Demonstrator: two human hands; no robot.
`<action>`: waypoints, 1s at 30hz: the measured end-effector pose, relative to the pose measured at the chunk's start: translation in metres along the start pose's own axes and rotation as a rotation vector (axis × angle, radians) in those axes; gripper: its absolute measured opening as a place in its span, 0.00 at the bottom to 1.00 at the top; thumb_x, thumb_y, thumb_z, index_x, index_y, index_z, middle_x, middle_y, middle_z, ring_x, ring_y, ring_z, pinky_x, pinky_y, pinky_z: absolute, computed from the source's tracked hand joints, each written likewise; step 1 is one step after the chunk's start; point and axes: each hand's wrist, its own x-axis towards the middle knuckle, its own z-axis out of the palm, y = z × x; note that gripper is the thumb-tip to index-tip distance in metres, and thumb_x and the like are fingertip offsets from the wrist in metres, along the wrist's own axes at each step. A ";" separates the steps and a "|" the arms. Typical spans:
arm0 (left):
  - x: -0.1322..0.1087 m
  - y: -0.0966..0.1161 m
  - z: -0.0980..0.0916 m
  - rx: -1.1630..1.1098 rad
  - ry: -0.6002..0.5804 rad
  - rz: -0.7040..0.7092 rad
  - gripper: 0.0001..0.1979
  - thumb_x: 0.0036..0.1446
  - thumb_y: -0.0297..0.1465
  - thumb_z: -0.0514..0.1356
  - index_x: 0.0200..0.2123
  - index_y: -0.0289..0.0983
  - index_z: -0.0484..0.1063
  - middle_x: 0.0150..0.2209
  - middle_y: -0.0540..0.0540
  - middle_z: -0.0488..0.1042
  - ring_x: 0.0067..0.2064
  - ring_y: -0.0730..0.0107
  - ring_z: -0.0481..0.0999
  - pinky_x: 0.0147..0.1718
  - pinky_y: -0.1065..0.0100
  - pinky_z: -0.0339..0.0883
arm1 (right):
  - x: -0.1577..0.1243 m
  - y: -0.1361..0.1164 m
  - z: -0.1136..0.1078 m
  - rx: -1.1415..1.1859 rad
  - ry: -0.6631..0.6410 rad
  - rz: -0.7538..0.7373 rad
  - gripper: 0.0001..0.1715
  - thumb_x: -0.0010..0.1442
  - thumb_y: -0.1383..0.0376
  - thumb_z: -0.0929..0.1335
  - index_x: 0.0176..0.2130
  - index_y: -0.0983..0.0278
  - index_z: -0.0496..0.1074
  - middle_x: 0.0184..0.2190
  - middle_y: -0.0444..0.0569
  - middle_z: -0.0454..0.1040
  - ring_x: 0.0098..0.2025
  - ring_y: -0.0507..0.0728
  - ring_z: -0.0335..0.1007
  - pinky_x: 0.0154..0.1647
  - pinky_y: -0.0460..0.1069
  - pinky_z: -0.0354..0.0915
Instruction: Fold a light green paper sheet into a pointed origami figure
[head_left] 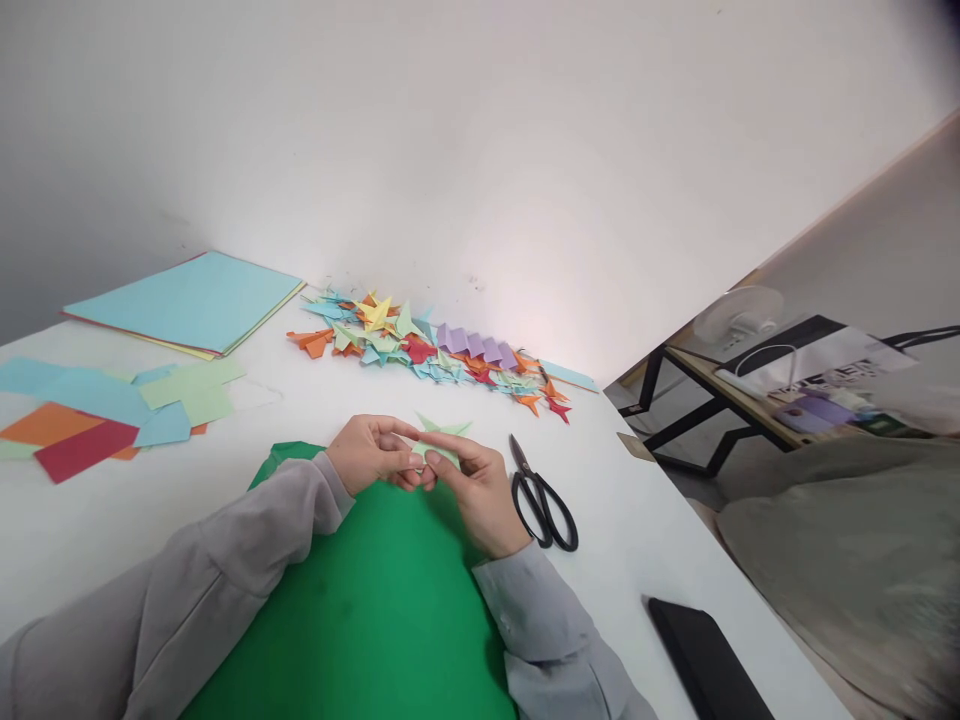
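Both my hands meet over the far edge of a green sheet (375,600) on the white table (637,520). My left hand (371,452) and my right hand (480,490) pinch a small pale green folded paper piece (442,440) with pointed tips between their fingertips. Both hands are closed on it. Grey sleeves cover my forearms. Black scissors (541,500) lie shut just to the right of my right hand.
A row of several folded paper pieces in many colours (427,350) lies at the back by the wall. A stack of coloured sheets (187,300) sits at the back left, loose cut paper (90,420) at the left. A black phone (705,660) lies near right. Beyond the table's edge stands a desk with a fan (739,315).
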 end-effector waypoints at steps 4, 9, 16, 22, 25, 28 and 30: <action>-0.001 0.002 -0.001 -0.066 -0.025 -0.046 0.24 0.29 0.29 0.71 0.33 0.28 0.68 0.18 0.46 0.74 0.20 0.69 0.74 0.23 0.67 0.69 | 0.001 0.002 -0.003 0.066 0.008 0.009 0.11 0.49 0.66 0.70 0.36 0.61 0.76 0.18 0.42 0.73 0.20 0.50 0.66 0.24 0.47 0.63; -0.002 0.004 -0.001 -0.083 -0.045 -0.060 0.23 0.30 0.28 0.71 0.33 0.29 0.69 0.18 0.47 0.74 0.20 0.69 0.75 0.24 0.66 0.70 | 0.001 0.003 -0.005 0.093 0.015 0.044 0.13 0.48 0.66 0.71 0.37 0.62 0.76 0.17 0.43 0.73 0.20 0.51 0.66 0.24 0.48 0.63; -0.002 0.003 0.000 -0.106 -0.010 -0.061 0.21 0.31 0.26 0.70 0.32 0.29 0.68 0.18 0.45 0.74 0.20 0.68 0.74 0.23 0.67 0.70 | 0.001 0.001 -0.004 0.197 0.005 0.125 0.15 0.50 0.64 0.69 0.40 0.63 0.75 0.17 0.43 0.72 0.20 0.51 0.66 0.26 0.49 0.62; 0.001 0.001 0.001 -0.139 0.092 -0.038 0.18 0.35 0.22 0.68 0.32 0.29 0.68 0.16 0.47 0.73 0.20 0.69 0.74 0.22 0.68 0.70 | 0.002 -0.003 -0.005 0.259 0.146 0.104 0.18 0.52 0.62 0.68 0.44 0.64 0.71 0.20 0.43 0.72 0.23 0.52 0.69 0.29 0.50 0.63; 0.003 0.001 0.000 -0.171 0.157 -0.016 0.15 0.37 0.20 0.67 0.31 0.29 0.67 0.17 0.47 0.73 0.20 0.69 0.74 0.23 0.68 0.71 | 0.001 -0.001 -0.005 0.216 0.289 0.038 0.23 0.50 0.64 0.68 0.48 0.61 0.67 0.21 0.39 0.70 0.24 0.52 0.69 0.32 0.51 0.64; 0.004 -0.001 -0.002 -0.200 0.215 0.013 0.13 0.39 0.19 0.66 0.30 0.29 0.67 0.18 0.46 0.74 0.22 0.68 0.76 0.25 0.68 0.73 | 0.001 0.004 -0.002 0.194 0.409 -0.007 0.22 0.48 0.67 0.69 0.46 0.61 0.67 0.21 0.38 0.70 0.24 0.51 0.69 0.32 0.49 0.63; 0.005 -0.003 -0.003 -0.225 0.236 0.035 0.12 0.39 0.18 0.66 0.28 0.29 0.67 0.19 0.45 0.74 0.24 0.67 0.77 0.27 0.67 0.73 | 0.001 0.005 0.001 0.245 0.354 0.059 0.16 0.46 0.68 0.69 0.39 0.64 0.70 0.22 0.42 0.72 0.25 0.52 0.68 0.30 0.48 0.63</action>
